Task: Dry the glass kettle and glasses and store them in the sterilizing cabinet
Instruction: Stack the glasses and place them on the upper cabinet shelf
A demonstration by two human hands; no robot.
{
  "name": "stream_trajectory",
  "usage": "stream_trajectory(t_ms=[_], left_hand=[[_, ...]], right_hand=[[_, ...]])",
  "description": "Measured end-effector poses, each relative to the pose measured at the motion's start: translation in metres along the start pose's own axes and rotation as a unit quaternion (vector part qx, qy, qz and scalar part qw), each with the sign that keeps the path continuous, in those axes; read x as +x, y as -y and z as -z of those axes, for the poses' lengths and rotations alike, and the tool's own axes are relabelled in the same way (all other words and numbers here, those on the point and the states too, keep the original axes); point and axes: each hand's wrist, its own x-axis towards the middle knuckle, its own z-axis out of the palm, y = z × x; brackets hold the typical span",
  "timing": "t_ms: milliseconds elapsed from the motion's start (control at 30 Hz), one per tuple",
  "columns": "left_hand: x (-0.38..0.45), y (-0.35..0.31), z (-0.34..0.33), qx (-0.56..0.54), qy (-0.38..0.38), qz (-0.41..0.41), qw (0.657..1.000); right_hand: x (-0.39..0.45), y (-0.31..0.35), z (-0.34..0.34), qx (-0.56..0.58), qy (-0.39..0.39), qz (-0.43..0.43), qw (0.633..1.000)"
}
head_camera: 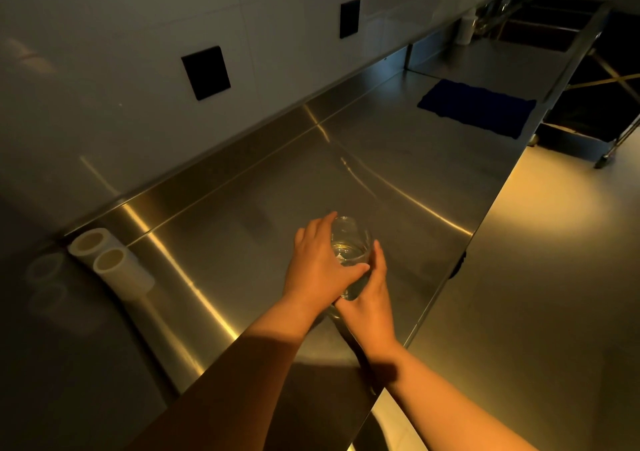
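Both hands are cupping a clear, rounded glass (349, 243) just above the brushed steel counter (398, 160), near its front edge. The left hand (320, 263) is wrapping its fingers around the far side and its thumb across the front; the right hand (372, 298) is holding the near wall, fingers curled up the smooth curve. A dark blue, nubby cloth (476, 107) is lying flat farther along. Two white cylindrical tubes (109, 263) are sitting by the glossy tiled wall (104, 70).
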Motion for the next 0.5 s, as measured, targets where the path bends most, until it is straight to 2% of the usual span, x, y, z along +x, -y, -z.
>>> stream_trajectory(t_ms=[133, 233, 500], left_hand=[[-0.004, 0.004, -0.001, -0.03, 0.006, -0.001, 1.0], [-0.005, 0.006, -0.002, -0.049, 0.013, -0.005, 0.999], [-0.006, 0.016, -0.004, -0.174, 0.062, 0.038, 0.982]], right_hand=[[0.005, 0.001, 0.001, -0.023, 0.003, 0.037, 0.999], [0.01, -0.001, 0.0, -0.048, -0.01, 0.099, 0.994], [0.019, -0.006, 0.0, -0.067, -0.011, 0.188, 0.98]])
